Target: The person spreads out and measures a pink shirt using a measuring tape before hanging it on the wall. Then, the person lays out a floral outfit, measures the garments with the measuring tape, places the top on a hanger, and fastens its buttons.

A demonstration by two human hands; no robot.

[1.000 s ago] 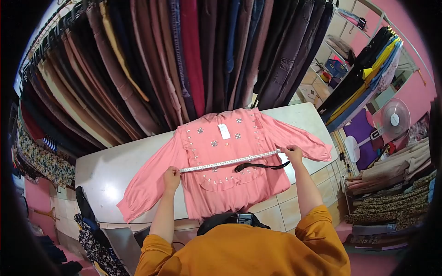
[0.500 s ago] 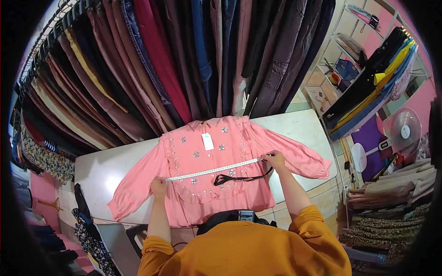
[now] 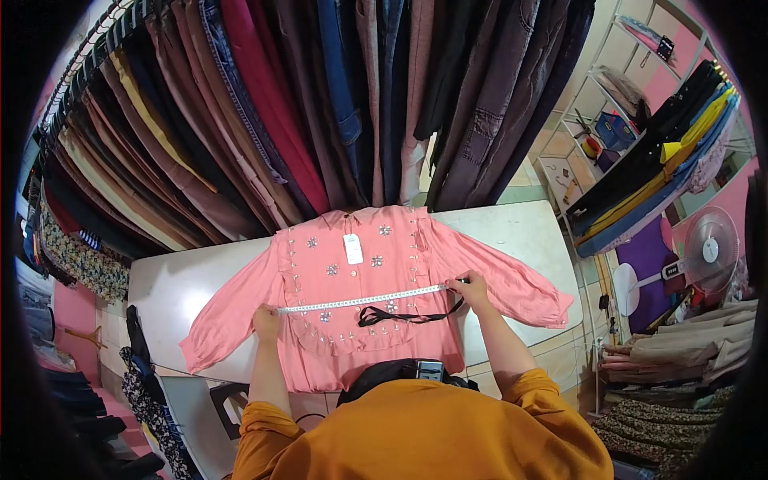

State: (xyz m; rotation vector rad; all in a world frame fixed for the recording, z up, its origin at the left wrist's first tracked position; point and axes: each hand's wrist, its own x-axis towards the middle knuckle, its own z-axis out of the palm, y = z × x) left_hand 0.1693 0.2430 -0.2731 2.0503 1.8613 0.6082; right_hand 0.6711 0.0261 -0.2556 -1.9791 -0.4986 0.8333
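Across pink blouse (image 3: 352, 240), left hand (image 3: 266, 322) and right hand (image 3: 470, 288) fingers each pinch measuring tape (image 3: 360, 301) ends.

Both hands (image 3: 266, 320) pinched, forearms outstretched

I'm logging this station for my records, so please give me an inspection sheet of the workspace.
Surface: white table, pink blouse spread on it
Job's things: blouse with white tag; tape measure stretched across it
Clutter: black strap on the blouse
Hands: left hand and right hand hold the tape measure's stretched span
Cables: thin dark line by the orange left sleeve, possibly a cable
Surroundings: hanging garments beyond the table; fan at right
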